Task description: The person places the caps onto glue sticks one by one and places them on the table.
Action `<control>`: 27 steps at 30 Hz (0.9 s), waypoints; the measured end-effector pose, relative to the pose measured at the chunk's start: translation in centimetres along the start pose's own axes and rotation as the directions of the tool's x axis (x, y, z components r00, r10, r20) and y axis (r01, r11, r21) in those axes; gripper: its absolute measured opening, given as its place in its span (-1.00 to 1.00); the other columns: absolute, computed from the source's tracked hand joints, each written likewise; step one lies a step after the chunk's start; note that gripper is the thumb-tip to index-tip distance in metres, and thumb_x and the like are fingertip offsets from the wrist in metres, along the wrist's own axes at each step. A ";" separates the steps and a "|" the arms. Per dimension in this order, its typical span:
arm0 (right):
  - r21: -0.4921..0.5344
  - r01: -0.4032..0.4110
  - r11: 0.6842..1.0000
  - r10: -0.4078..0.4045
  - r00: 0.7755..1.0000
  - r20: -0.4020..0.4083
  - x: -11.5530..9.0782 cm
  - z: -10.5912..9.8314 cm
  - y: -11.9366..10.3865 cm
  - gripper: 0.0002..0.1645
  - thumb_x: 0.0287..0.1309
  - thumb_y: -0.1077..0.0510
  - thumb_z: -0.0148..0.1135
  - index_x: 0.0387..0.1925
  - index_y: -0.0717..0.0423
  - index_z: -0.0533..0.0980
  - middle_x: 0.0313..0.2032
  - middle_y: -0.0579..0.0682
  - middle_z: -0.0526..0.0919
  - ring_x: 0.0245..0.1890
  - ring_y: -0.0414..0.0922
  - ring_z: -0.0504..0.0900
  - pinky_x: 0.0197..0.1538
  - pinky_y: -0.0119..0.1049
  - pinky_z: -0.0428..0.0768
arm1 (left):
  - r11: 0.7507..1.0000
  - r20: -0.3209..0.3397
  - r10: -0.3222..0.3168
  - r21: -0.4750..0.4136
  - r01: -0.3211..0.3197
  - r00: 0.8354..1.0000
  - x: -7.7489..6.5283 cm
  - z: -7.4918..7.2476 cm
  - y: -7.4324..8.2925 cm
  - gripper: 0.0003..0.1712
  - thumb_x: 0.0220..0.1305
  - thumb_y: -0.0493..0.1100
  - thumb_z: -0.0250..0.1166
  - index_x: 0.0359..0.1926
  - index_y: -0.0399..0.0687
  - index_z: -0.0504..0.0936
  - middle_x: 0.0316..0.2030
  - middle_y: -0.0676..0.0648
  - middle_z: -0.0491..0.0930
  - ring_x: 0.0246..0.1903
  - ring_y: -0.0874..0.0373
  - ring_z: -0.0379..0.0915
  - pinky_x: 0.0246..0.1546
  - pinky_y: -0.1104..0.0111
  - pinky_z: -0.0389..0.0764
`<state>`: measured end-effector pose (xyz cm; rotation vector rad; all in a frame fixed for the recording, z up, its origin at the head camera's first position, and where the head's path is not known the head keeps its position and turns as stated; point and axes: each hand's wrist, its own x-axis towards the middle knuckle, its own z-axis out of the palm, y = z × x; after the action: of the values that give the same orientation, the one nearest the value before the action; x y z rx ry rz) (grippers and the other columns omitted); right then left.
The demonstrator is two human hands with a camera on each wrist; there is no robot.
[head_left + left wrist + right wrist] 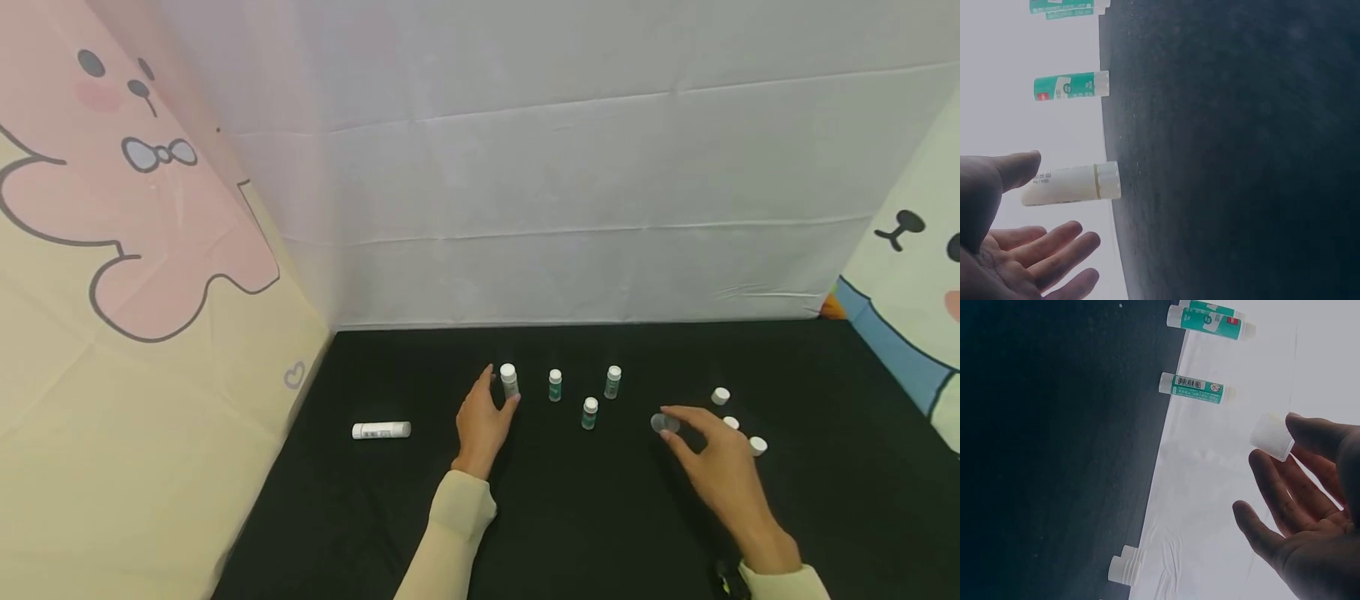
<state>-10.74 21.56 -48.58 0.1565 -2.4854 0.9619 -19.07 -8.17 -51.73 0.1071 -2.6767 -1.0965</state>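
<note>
A white glue stick stands upright on the black table, a thin band near its base in the left wrist view. My left hand reaches around it, thumb and fingers spread to either side; gaps show between them and the stick. Off to the right, my right hand pinches a ribbed white cap between thumb and fingertips, above the table. Between the hands stand three green-labelled glue sticks: one nearest the left hand, one further forward, one behind it.
Another white glue stick lies on its side at the left. Three loose white caps sit near my right hand: a far one, one partly hidden, one beside the knuckles. A white cloth wall borders the table's back edge.
</note>
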 end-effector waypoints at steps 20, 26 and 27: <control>-0.006 0.012 1.000 -0.012 1.000 0.002 -0.3 -0.1 -0.1 -0.54 -0.04 0.48 0.58 -0.03 0.26 0.72 -0.08 0.24 0.79 -0.04 0.28 0.76 0.01 0.21 0.58 | 0.998 0.052 -0.039 -0.048 0.041 0.998 1.1 0.8 0.1 -0.36 0.38 -0.15 0.47 0.40 -0.22 0.52 0.17 -0.20 0.71 0.12 -0.19 0.66 0.08 -0.21 0.62; -0.009 0.022 1.000 -0.022 1.000 -0.010 -0.5 -0.2 -0.2 -0.54 -0.04 0.49 0.59 -0.04 0.25 0.72 -0.09 0.22 0.79 -0.05 0.26 0.76 0.01 0.17 0.58 | 0.998 0.063 -0.046 -0.035 0.048 0.997 1.3 1.0 0.3 -0.47 0.40 -0.14 0.45 0.30 -0.24 0.60 0.07 -0.24 0.74 0.04 -0.20 0.71 0.02 -0.18 0.65; -0.007 0.023 1.000 -0.023 1.000 -0.011 -0.5 -0.2 -0.2 -0.54 -0.05 0.49 0.58 -0.04 0.25 0.72 -0.09 0.22 0.79 -0.05 0.26 0.76 0.01 0.17 0.57 | 0.998 0.064 -0.048 -0.036 0.050 0.997 1.3 1.1 0.3 -0.48 0.40 -0.14 0.45 0.29 -0.24 0.60 0.06 -0.24 0.74 0.04 -0.21 0.71 0.01 -0.18 0.66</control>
<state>-10.17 21.47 -48.54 0.1766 -2.4711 0.9418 -20.62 -7.42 -51.97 0.1342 -2.7216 -1.1832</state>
